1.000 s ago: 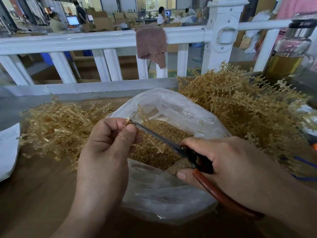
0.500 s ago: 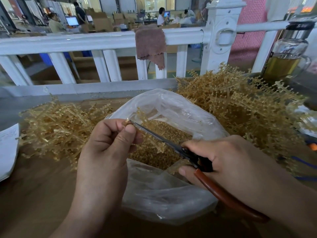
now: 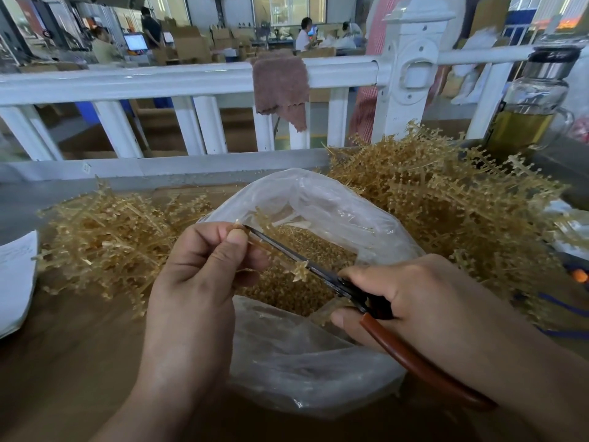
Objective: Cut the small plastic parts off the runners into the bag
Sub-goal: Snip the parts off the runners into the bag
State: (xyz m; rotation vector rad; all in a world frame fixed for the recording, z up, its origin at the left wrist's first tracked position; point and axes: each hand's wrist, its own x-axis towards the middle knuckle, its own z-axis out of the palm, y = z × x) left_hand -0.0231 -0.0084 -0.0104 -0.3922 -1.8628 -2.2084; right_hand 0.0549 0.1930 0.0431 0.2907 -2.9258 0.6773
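My left hand pinches one end of a thin amber runner over the open clear plastic bag. Small amber parts still hang from the runner's far end. My right hand grips scissors with red-brown handles. The dark blades lie along the runner, their tip close to my left thumb. Loose cut parts fill the bottom of the bag.
A heap of bare-looking runners lies left of the bag, and a taller heap of runners with parts lies to its right. A white railing with a brown cloth runs behind. A glass jar stands back right; paper lies at the left edge.
The scissors and runner stay in nearly the same place over the bag. My right hand has shifted very slightly; my left hand keeps its pinch.
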